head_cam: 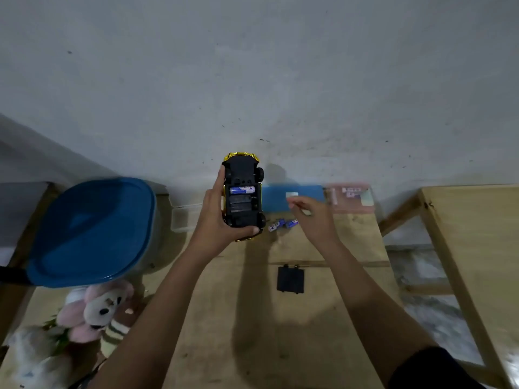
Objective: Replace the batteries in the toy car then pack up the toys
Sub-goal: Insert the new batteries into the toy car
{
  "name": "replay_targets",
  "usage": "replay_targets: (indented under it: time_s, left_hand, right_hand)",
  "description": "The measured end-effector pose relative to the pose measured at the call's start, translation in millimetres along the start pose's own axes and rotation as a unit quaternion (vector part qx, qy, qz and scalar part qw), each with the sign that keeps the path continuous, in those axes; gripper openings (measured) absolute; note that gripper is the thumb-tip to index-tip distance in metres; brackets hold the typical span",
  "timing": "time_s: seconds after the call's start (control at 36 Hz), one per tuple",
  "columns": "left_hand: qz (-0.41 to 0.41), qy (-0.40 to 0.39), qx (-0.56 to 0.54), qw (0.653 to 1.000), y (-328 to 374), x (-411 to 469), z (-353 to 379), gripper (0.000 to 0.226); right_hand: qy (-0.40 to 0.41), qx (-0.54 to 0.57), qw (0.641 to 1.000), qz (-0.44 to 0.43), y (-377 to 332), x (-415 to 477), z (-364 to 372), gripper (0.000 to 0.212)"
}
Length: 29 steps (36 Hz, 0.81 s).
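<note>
The toy car (243, 196) is held upside down above the wooden table (309, 332), its black underside facing up and its yellow body showing at both ends. The battery bay in the underside is open: one battery (242, 189) sits in the slot at the far end of the bay, and the slots nearer the person appear empty. The left hand (217, 220) is closed around the car, fingers along the car's left flank and thumb across its near end. The car appears to be a light, rigid plastic shell with a glossy, possibly slippery finish; hold it by the flanks between the wheels, clear of the open bay and of the wheels, which probably turn freely. The right hand (311, 217) hangs to the right of the car, blurred, palm down with the fingers loosely spread; it appears to hold nothing, though the blur leaves this uncertain. Loose batteries (282, 224) lie on the table just right of the car's near end, below that hand. These are small, hard cylinders likely to roll; pinch each at mid-length. The black cover (290, 279) lies flat on the table, nearer the person than the car. A container with a blue lid (92, 231) stands well left of the car, with soft toys (98, 307) in front of it.
</note>
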<state>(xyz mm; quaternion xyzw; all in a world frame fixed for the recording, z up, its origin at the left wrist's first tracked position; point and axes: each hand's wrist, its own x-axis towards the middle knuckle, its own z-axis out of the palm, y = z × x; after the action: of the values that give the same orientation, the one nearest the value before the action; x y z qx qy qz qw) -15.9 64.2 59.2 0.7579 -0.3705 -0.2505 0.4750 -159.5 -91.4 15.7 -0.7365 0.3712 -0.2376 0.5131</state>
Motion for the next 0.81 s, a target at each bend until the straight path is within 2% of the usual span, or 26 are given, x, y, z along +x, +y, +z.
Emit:
replay_targets:
  time_s: [0.17, 0.22, 0.31, 0.44, 0.56, 0.61, 0.69, 0.81]
  left_hand:
    - [-0.01, 0.015, 0.011, 1.0, -16.1, 0.7, 3.8, 0.13]
    - [-0.022, 0.016, 0.004, 1.0, -20.3, -0.6, 6.5, 0.129]
    - [-0.033, 0.018, -0.011, 0.999, -26.0, -2.6, 10.7, 0.127]
    - [-0.044, 0.021, -0.016, 0.999, -29.3, -2.7, 13.1, 0.129]
    - [-0.05, 0.019, -0.016, 0.998, -21.7, 0.4, 16.3, 0.13]
    - [-0.05, 0.013, -0.014, 0.999, -16.3, 1.4, 19.1, 0.131]
    - [-0.04, 0.003, -0.015, 0.999, -7.9, 3.2, 24.7, 0.13]
    - [-0.013, -0.014, -0.025, 1.0, 5.1, 4.1, 31.8, 0.13]
  right_hand:
    - [-0.098, -0.195, 0.976, 0.023, 45.1, 8.0, 8.4, 0.033]
    - [-0.099, -0.24, 0.965, 0.023, 52.2, 8.8, 11.6, 0.033]
    - [-0.074, -0.246, 0.966, 0.034, 56.0, 10.2, 12.6, 0.026]
    - [-0.07, -0.192, 0.976, 0.071, 60.0, 11.7, 8.6, 0.02]
    - [-0.069, -0.04, 0.994, 0.076, 33.5, 10.5, 0.4, 0.018]
    - [-0.042, 0.03, 0.997, 0.049, 7.4, 8.9, -5.0, 0.015]
    - [0.002, 0.071, 0.997, -0.001, -31.5, 7.6, -14.0, 0.016]
    - [-0.026, 0.042, 0.996, -0.068, -69.4, 0.2, -19.4, 0.012]
